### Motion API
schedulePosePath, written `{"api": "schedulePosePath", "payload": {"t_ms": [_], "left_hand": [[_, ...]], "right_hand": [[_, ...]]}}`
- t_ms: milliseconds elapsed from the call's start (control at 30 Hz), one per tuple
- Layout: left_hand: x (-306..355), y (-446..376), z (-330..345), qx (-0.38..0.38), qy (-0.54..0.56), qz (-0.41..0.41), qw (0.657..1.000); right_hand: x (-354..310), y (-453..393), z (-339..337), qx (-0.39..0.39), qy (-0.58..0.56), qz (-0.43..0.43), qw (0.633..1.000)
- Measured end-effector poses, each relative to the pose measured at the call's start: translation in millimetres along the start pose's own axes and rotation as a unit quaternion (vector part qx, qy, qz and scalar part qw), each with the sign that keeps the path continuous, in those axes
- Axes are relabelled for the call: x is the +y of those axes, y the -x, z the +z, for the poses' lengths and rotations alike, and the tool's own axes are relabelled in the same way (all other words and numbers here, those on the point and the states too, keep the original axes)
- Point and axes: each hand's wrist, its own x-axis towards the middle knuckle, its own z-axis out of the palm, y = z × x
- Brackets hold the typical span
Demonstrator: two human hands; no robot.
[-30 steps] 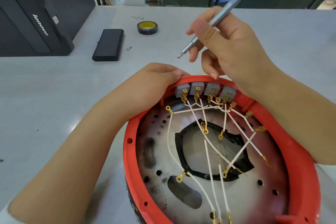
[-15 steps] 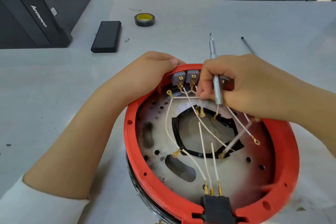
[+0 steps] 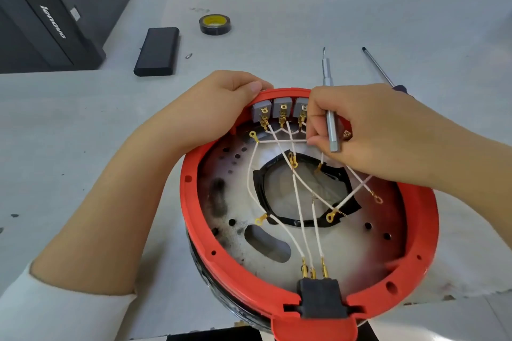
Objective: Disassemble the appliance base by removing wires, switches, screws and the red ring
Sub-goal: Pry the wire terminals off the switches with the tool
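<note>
The round appliance base lies in front of me, its red ring (image 3: pixel 191 202) around a scorched metal plate (image 3: pixel 360 246). Grey switches (image 3: pixel 281 107) line the far rim, and white wires (image 3: pixel 299 202) with gold terminals run from them down to a black plug block (image 3: pixel 321 299). My left hand (image 3: pixel 219 108) grips the ring's far-left rim beside the switches. My right hand (image 3: pixel 368 130) holds a thin silver screwdriver (image 3: pixel 329 108) between its fingers while its fingertips pinch a white wire just below the switches. It hides the right-hand switches.
On the grey table (image 3: pixel 83 133) behind the base lie a black flat case (image 3: pixel 158 51), a roll of black tape (image 3: pixel 214 24), a small loose screw (image 3: pixel 189 56) and a long screwdriver (image 3: pixel 379 69). A black computer case (image 3: pixel 52 14) stands at the far left.
My right hand has come down from above the base onto the wires by the switches, turning the silver screwdriver tip away from me. The left hand stays on the rim.
</note>
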Motion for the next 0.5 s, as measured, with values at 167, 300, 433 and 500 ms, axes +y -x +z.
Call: {"api": "schedulePosePath", "payload": {"t_ms": [167,300,433,500], "left_hand": [[0,3,-7,0.042,-0.022,-0.023,0.999],[0,3,-10,0.052,-0.040,-0.034,0.997],[-2,4,-17,0.052,-0.054,-0.049,0.996],[-2,5,-20,0.053,-0.061,-0.059,0.995]], "right_hand": [[0,-4,-2,-0.043,0.041,-0.012,0.998],[-1,-8,-1,-0.046,0.059,-0.024,0.997],[2,-9,-1,-0.067,0.072,-0.033,0.995],[3,-9,0,-0.061,0.065,-0.037,0.995]]}}
